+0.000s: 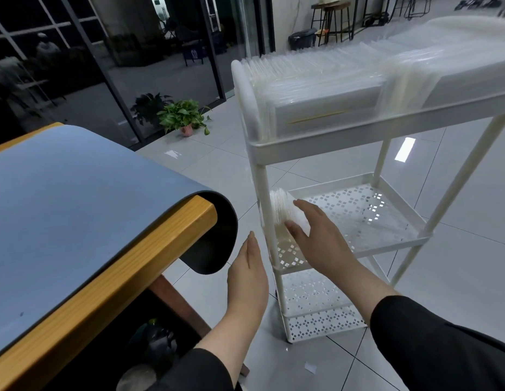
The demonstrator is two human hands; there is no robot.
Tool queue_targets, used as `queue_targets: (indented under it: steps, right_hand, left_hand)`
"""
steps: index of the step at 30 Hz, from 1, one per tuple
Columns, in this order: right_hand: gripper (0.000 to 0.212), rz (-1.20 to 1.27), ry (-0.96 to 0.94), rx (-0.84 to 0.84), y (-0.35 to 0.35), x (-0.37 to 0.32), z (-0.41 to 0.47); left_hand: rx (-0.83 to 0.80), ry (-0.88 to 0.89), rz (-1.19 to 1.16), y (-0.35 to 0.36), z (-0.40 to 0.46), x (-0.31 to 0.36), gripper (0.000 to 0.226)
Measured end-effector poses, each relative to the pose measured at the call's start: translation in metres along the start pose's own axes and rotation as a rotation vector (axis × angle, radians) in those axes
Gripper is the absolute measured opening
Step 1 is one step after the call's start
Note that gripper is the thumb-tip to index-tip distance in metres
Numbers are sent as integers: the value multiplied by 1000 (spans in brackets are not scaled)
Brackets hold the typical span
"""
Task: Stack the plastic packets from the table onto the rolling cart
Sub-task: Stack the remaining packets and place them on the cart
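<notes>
Right hand [316,235] clasps a bundle of plastic packets [282,210] standing at the left end of the rolling cart's [386,244] perforated middle shelf, left hand [247,275] flat and unladen beside the mat-covered table [76,207], over tiled floor [471,198].

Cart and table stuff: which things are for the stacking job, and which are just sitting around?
For the job:
- rolling cart
- packets filling its top shelf
- small bunch of packets on the middle shelf, held by the right hand
- left hand, open
- table

Just sitting around:
- potted plant
- stools
- paper scrap on floor
</notes>
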State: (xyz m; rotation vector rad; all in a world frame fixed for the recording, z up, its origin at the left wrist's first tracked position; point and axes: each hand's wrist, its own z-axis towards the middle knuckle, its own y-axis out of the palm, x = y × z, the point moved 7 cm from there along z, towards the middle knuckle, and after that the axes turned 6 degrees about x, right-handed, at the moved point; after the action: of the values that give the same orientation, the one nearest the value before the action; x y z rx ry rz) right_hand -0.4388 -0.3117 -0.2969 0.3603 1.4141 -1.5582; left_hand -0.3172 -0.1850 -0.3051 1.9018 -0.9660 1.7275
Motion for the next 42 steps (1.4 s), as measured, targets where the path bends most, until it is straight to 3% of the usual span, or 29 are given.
queue_targets:
  steps: [7,12,17,22,29,32,36,42]
  right_hand:
    - [41,95,-25,50,-51,-35,-42]
    - [34,151,-256,34,-81,-113,-85]
    - [32,259,-510,16,-88,-242,-115]
    - [27,306,-688,-179,-28,-405,-148]
    - [52,172,-872,-525,147,-558,-206]
    - [50,41,-919,-658,218,-594,-226]
    - [72,-49,-928,-786,291,-631,-251]
    - [83,-98,-809,-724,374,-670,-222]
  left_hand:
    - [-45,109,176,-26,-31,15,35]
    - [-9,290,227,-68,-81,76,22]
    - [186,543,297,-162,-133,149,31]
    - [507,622,318,-339,-174,193,31]
    - [806,417,600,-579,-213,151,30]
    - [873,279,724,-650,-222,127,33]
    - [954,68,809,-732,-218,114,38]
    - [901,-149,940,-799,-176,92,51]
